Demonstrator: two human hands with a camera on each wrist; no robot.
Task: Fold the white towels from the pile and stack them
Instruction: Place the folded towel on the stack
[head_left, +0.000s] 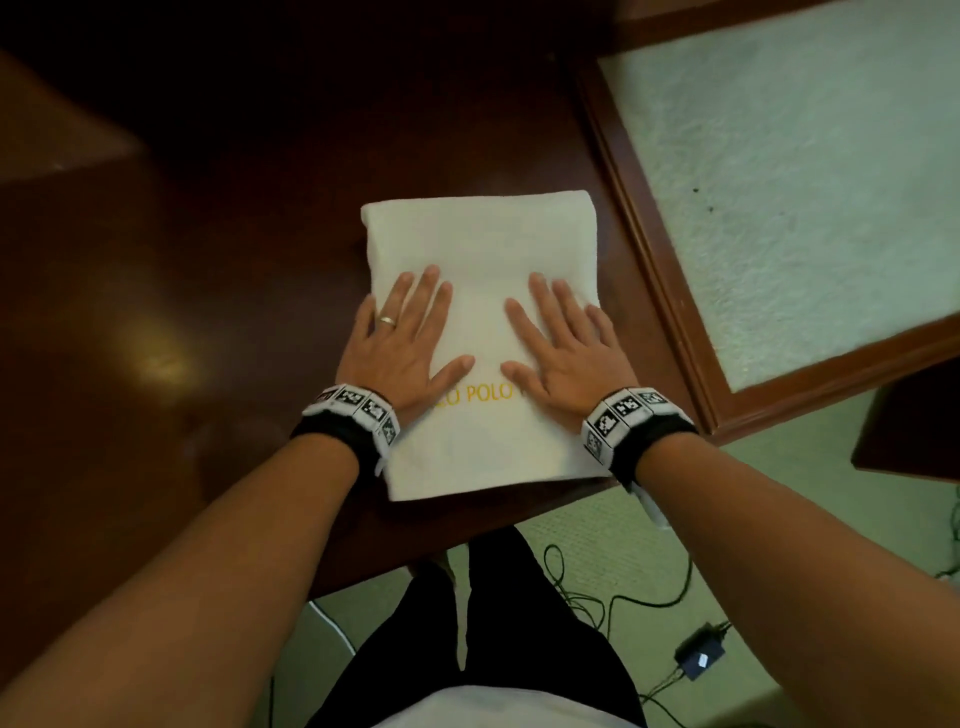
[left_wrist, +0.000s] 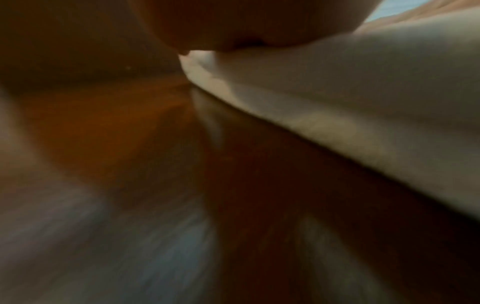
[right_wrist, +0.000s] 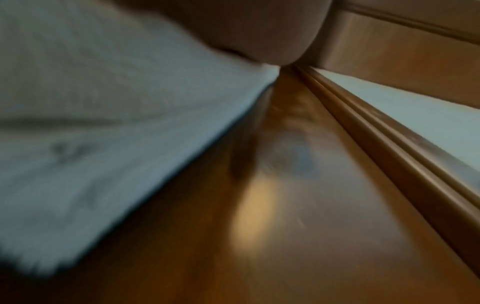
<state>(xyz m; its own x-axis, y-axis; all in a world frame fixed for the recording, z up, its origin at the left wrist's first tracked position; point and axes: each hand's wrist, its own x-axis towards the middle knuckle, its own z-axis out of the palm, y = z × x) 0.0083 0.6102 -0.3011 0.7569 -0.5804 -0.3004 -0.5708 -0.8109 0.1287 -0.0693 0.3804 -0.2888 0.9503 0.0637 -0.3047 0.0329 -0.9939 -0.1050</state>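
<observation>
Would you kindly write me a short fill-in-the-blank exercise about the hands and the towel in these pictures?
1. Both hands lie ____ on the folded white towel.
2. The ring is on the ____ hand.
3. The lettering on the towel is ____ in colour.
4. The towel lies on a dark ____ table, under the right hand.

Missing words: flat; left; yellow; wooden

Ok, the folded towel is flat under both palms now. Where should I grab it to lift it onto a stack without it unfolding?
Probably the two long side edges of the folded towel, one hand from each side. The left hand and right hand already lie flat near those edges. Slide the fingers under and keep the thumbs on top so the layers stay pinched together.
</observation>
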